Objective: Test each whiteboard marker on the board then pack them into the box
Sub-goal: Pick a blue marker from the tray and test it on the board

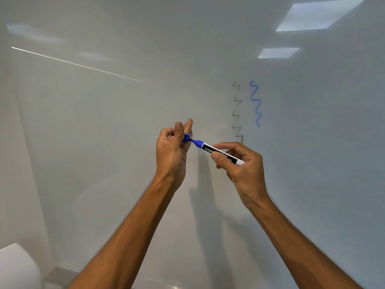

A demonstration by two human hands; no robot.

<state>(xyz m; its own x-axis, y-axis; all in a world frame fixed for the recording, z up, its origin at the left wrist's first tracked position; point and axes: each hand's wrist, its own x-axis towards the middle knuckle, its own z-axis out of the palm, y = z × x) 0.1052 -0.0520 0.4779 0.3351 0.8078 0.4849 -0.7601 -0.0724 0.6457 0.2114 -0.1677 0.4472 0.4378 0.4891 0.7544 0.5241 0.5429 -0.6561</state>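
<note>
Marker (220, 153), blue, lies in the right hand (239, 163), whose fingers (226, 146) grasp the barrel in front of the board (125, 122). Its tip meets the mouth of the cap (186, 138), pinched in the left hand (171, 149). We note a blue squiggle (255, 103) beside a black squiggle (237, 111). Risks, in our judgement: a skewed tip could ink the left fingers, and a cap not pressed home could let the marker dry out once packed.
</note>
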